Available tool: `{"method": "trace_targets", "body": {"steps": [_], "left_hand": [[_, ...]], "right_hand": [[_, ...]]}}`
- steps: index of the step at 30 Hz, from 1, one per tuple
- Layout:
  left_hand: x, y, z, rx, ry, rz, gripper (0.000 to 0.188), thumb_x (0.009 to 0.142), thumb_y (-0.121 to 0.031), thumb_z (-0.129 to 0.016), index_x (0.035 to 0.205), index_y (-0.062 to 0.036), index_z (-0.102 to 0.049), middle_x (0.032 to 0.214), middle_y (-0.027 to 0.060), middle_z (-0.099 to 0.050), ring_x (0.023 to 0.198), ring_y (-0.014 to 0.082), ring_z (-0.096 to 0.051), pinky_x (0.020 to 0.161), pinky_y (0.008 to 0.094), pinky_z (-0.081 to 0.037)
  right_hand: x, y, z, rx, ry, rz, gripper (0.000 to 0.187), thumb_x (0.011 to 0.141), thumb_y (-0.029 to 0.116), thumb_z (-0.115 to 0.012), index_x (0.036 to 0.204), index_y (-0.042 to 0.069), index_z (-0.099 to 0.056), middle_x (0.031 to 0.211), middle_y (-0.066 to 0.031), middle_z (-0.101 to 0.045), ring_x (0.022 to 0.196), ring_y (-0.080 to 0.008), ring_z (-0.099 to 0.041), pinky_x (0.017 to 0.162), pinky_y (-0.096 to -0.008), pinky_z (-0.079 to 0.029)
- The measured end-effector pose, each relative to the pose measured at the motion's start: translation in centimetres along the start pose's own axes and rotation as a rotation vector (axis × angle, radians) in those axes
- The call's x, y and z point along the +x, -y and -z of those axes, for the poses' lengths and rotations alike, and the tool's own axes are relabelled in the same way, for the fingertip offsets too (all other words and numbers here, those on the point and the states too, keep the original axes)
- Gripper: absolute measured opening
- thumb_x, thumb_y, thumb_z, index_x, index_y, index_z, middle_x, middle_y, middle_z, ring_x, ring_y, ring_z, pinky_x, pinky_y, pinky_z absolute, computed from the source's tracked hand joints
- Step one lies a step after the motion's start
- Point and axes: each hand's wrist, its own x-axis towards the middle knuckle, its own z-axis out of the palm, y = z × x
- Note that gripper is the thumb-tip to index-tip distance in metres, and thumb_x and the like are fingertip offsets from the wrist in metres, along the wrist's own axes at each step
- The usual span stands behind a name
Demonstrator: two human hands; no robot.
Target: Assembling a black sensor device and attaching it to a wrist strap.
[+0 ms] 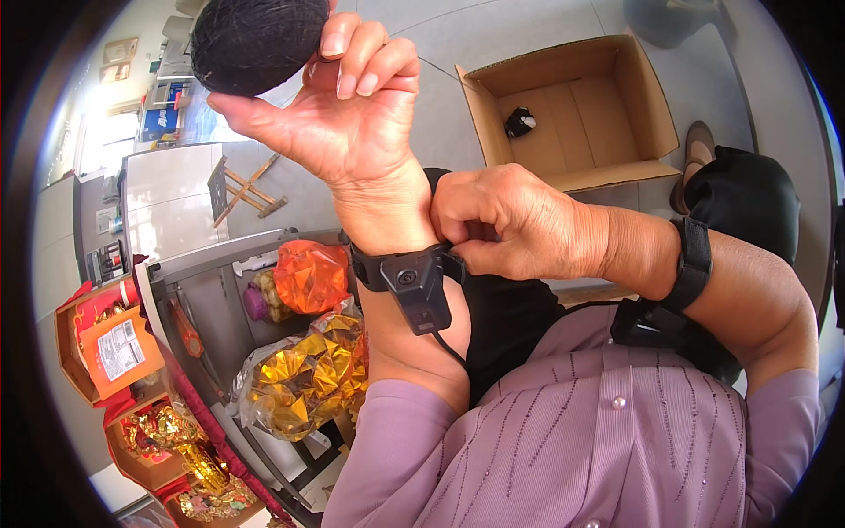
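Note:
My left hand (pixel 356 123) is raised at the top, closed round a black oval ball (pixel 255 44) that looks wound with thread. The ball's upper edge runs out of the picture. Below it, my right hand (pixel 515 220) is closed in a pinch against the inner side of my left wrist. Its fingertips lie beside the black strap of a small camera (pixel 418 286) worn there. What they pinch, if anything, is hidden. Another black strap (pixel 691 264) circles my right wrist.
An open cardboard box (pixel 638 97) stands on the floor, with a small black-and-white object (pixel 519 122) inside. To my left, an open drawer (pixel 220 308) holds bags of orange (pixel 312 277) and gold foil pieces (pixel 308 374). Red boxes (pixel 110 343) with gold ornaments sit beyond it.

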Motion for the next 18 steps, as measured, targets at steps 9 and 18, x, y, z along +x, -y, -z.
{"method": "trace_targets", "body": {"steps": [9,18], "left_hand": [[-0.1,-0.2,0.0,0.027,0.016,0.010,0.112,0.049,-0.057,-0.089,0.130,0.0053,-0.043,0.075,0.0020,-0.046,0.054,0.0108,-0.040,0.055,0.0262,-0.036],[0.1,0.0,-0.1,0.091,0.044,0.019,0.113,0.050,-0.058,-0.088,0.130,0.0062,-0.042,0.075,0.0016,-0.045,0.055,0.0104,-0.040,0.056,0.0262,-0.036]], "right_hand": [[0.4,0.7,0.2,0.007,0.056,-0.076,0.019,0.073,-0.001,-0.066,0.075,0.001,-0.047,0.072,-0.0122,-0.052,0.065,-0.0285,-0.054,0.061,-0.0387,-0.045],[1.0,0.7,1.1,0.087,0.139,-0.057,0.015,0.074,-0.003,-0.066,0.084,0.002,-0.056,0.074,-0.0103,-0.057,0.069,-0.0237,-0.059,0.063,-0.0350,-0.048]]}}
